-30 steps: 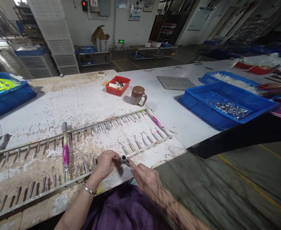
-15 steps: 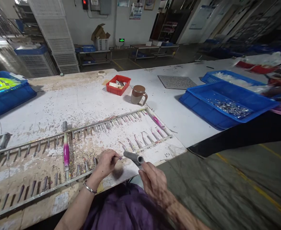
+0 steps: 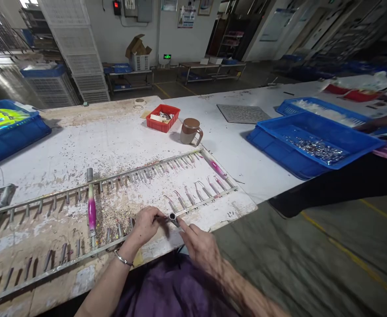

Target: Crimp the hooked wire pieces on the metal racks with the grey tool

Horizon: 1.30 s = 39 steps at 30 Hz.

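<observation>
Head view — the metal tube (image 3: 173, 216) lies between the two hands, its open end turned up to the camera, so its long axis seems to stand upright. The right hand (image 3: 200, 246) grasps it from the right; the left hand (image 3: 144, 226) is pinched just beside it — what its fingertips hold, one cannot tell. Both hands are about equally near.
</observation>
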{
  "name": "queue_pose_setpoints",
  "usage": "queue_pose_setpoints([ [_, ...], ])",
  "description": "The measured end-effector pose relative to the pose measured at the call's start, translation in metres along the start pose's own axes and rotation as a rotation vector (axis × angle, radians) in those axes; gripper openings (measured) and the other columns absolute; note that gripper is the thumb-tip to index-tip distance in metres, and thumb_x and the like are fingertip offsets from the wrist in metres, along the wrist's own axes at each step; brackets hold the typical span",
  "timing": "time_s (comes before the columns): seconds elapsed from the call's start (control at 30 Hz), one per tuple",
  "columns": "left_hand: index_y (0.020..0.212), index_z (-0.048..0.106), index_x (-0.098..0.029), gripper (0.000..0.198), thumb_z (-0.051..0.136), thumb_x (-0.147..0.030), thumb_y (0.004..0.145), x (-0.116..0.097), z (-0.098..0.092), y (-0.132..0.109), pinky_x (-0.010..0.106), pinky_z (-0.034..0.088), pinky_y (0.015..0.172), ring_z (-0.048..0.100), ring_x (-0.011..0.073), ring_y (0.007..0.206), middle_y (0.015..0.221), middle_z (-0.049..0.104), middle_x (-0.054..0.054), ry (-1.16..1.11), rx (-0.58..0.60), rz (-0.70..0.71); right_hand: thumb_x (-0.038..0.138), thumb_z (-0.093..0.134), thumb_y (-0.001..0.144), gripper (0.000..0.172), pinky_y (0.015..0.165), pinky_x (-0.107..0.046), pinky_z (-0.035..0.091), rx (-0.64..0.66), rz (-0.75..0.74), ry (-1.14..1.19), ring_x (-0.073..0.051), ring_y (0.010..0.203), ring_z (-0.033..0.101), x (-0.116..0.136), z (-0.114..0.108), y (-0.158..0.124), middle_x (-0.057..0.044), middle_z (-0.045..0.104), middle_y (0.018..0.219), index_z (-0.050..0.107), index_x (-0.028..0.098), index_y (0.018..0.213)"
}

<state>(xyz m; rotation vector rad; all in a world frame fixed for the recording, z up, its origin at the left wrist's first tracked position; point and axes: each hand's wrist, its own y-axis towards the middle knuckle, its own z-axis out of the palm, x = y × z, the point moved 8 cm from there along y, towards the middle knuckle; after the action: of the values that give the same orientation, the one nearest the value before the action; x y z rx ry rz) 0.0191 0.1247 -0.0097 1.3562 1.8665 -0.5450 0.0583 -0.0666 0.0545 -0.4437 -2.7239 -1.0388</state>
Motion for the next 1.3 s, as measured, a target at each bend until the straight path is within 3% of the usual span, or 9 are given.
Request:
queue_pose_setpoints([
  [0.17,0.086,0.074,-0.020,0.020,0.064,-0.004,0.091,-0.005,-0.002,-0.002,0.031,0.052,0.081,0.069,0.0182,0.084,0.085,0.076,0.001,0.025,0.004,0.032,0.017,0.048,0.109,0.058,0.059,-0.029,0.051,-0.042,0.032,0.046,-0.019,0.066,0.063,-0.006,-0.004,-0.007,-0.004,0.067,0.081,0.040,0.019,0.167],
  [0.37,0.088,0.076,-0.021,0.019,0.063,-0.007,0.093,-0.003,0.001,-0.001,0.031,0.052,0.085,0.070,0.0189,0.088,0.088,0.077,0.002,0.010,0.032,0.009,0.020,0.048,0.111,0.048,0.050,-0.025,0.045,0.027,0.046,0.002,-0.015,0.057,0.059,-0.007,0.002,-0.004,0.000,0.063,0.073,0.052,0.020,0.159],
  [0.57,0.090,0.074,-0.019,0.019,0.060,-0.007,0.095,-0.007,0.000,-0.002,0.031,0.051,0.086,0.069,0.0185,0.091,0.092,0.077,0.003,0.030,0.047,0.022,0.015,0.049,0.108,0.056,0.056,-0.025,0.048,-0.106,0.019,0.066,-0.015,0.062,0.061,-0.004,-0.014,0.004,-0.002,0.067,0.080,0.043,0.019,0.164],
  [0.7,0.091,0.076,-0.020,0.015,0.064,-0.011,0.096,-0.005,0.002,-0.002,0.032,0.051,0.088,0.070,0.0192,0.094,0.093,0.078,0.003,0.037,0.071,-0.002,0.020,0.049,0.110,0.047,0.051,-0.023,0.045,-0.006,0.023,0.005,-0.014,0.056,0.058,-0.009,0.004,0.003,0.001,0.062,0.073,0.053,0.020,0.157],
  [0.87,0.090,0.074,-0.019,0.019,0.059,-0.010,0.096,-0.004,0.001,-0.002,0.032,0.051,0.087,0.069,0.0194,0.093,0.092,0.077,0.004,0.050,0.029,0.003,0.016,0.048,0.108,0.056,0.058,-0.026,0.053,-0.083,0.063,0.056,-0.017,0.066,0.064,-0.013,-0.005,-0.002,-0.003,0.068,0.082,0.043,0.020,0.164],
  [1.03,0.093,0.075,-0.021,0.018,0.059,-0.015,0.096,-0.003,0.002,-0.002,0.033,0.052,0.087,0.069,0.0197,0.092,0.091,0.076,0.004,0.056,0.038,0.037,0.021,0.047,0.111,0.041,0.052,-0.023,0.046,0.039,0.030,-0.022,-0.014,0.058,0.060,-0.010,0.002,-0.001,-0.001,0.064,0.073,0.060,0.017,0.150],
  [1.2,0.092,0.075,-0.020,0.020,0.057,-0.013,0.096,-0.003,0.003,-0.002,0.034,0.052,0.085,0.069,0.0205,0.091,0.090,0.076,0.005,0.092,0.018,0.083,0.018,0.048,0.109,0.055,0.056,-0.026,0.052,-0.114,0.064,0.069,-0.016,0.064,0.062,-0.015,-0.017,0.002,-0.002,0.066,0.083,0.043,0.020,0.164],
  [1.3,0.094,0.075,-0.020,0.021,0.056,-0.013,0.098,-0.006,0.002,-0.003,0.034,0.052,0.084,0.068,0.0204,0.089,0.089,0.076,0.005,0.116,-0.008,0.107,0.021,0.047,0.110,0.049,0.051,-0.025,0.049,-0.072,0.015,0.015,-0.016,0.058,0.060,-0.013,-0.008,0.001,0.000,0.064,0.075,0.050,0.020,0.160],
])
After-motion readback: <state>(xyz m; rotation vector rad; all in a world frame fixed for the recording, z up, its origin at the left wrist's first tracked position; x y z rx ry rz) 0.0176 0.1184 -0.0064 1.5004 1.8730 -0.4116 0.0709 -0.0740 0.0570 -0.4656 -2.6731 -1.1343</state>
